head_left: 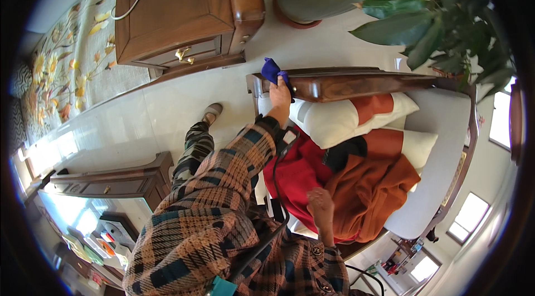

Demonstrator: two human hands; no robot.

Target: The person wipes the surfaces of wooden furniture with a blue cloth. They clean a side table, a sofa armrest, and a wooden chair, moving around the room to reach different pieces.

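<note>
My left hand [280, 97], at the end of an outstretched plaid sleeve, grips a purple cloth [271, 69]. It presses the cloth against the near end of the dark wooden armrest [345, 85] of a sofa. Above the sofa seat hangs my right hand [320, 205], its fingers curled in with nothing visible in them. Close to it lie a red cloth [295, 170] and a rust-orange garment [368, 190], both crumpled. Beside the armrest rests a white cushion with a rust band [340, 120]; a second such cushion [419, 148] is partly under the orange garment.
A wooden cabinet [173, 11] with brass handles stands beyond the armrest, a white cable on top. A potted plant [390, 11] leans in at upper right. At left is a desk [111, 187] with items on it. My shoe [212, 112] is on the tiled floor.
</note>
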